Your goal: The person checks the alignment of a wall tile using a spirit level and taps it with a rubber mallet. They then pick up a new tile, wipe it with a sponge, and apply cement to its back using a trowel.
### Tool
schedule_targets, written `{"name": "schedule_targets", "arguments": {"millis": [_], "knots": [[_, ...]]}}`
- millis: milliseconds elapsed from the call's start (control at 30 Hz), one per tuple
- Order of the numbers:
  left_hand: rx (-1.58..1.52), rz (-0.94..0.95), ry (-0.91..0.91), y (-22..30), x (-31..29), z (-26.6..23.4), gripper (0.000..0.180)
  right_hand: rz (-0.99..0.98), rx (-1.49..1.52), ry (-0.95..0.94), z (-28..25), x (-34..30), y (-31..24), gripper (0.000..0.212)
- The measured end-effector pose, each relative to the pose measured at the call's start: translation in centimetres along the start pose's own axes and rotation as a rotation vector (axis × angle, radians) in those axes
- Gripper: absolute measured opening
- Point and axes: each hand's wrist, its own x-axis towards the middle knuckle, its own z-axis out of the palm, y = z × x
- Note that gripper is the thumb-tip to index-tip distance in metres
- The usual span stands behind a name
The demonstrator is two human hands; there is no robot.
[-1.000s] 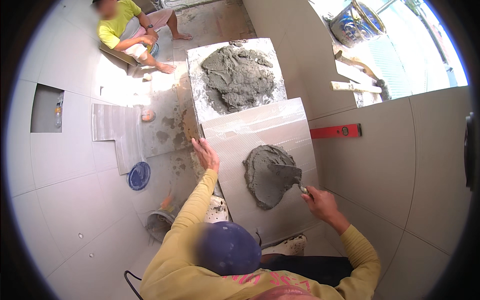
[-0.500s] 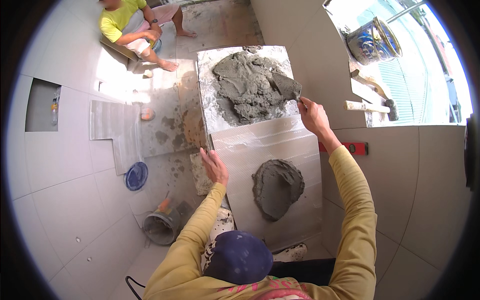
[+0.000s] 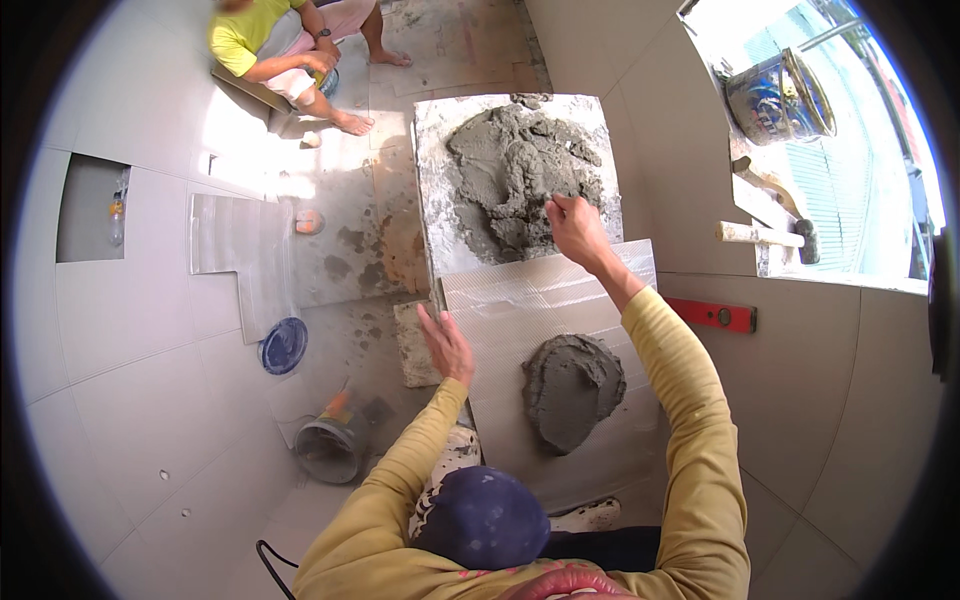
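My right hand (image 3: 582,235) is closed at the near right side of a heap of wet grey mortar (image 3: 485,155). The trowel seen in it earlier is hard to make out, its blade hidden among the mortar. Under the heap lies a white, mortar-stained board (image 3: 435,135). Nearer me, a large tile (image 3: 490,310) with a ribbed face rests against the board and carries a rounded lump of mortar (image 3: 575,390). Beside the tile's left edge is my left hand (image 3: 447,347), fingers stretched and holding nothing.
A seated person (image 3: 290,50) is at the far left. A bucket (image 3: 780,100) and a mallet (image 3: 765,235) sit on the window ledge at right, above a red level (image 3: 710,314). Left on the floor are a blue lid (image 3: 284,346), a dark bucket (image 3: 328,450) and an L-shaped tile (image 3: 235,245).
My right hand has moved left and inward over the mortar heap; the trowel blade, visible before, is now lost in it. The whole view has shifted slightly. My left hand stays by the tile's edge.
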Motion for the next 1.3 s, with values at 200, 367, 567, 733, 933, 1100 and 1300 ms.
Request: {"name": "schedule_targets", "arguments": {"millis": [200,367,567,733,933,1100,1300], "knots": [[0.01,0.017,0.036,-0.9,0.2,0.1,0.082,0.417,0.619,-0.124,0.2,0.7,-2.0,0.03],[-0.042,0.042,0.031,-0.8,0.2,-0.2,0.083,0.493,0.988,-0.151,-2.5,-2.0,-1.7,0.025],[-0.048,0.043,-0.005,-0.5,0.4,1.2,0.085,0.287,0.803,0.015,-11.2,-8.9,-3.3,0.045],[-0.051,0.051,0.045,-1.3,0.7,0.2,0.087,-0.35,-0.021,0.353,-12.7,-20.5,0.5,0.035],[-0.085,0.043,0.06,-0.9,0.1,1.2,0.085,-0.215,-0.361,-0.044,-6.2,-32.3,9.0,0.035],[-0.053,0.071,0.093,-1.7,0.3,1.0,0.085,-0.283,-0.348,-0.021,-6.9,-35.7,8.5,0.029],[-0.016,0.051,0.117,-1.2,0.5,0.2,0.085,-0.562,-0.751,-0.083,-10.1,-35.9,12.1,0.023]]}}
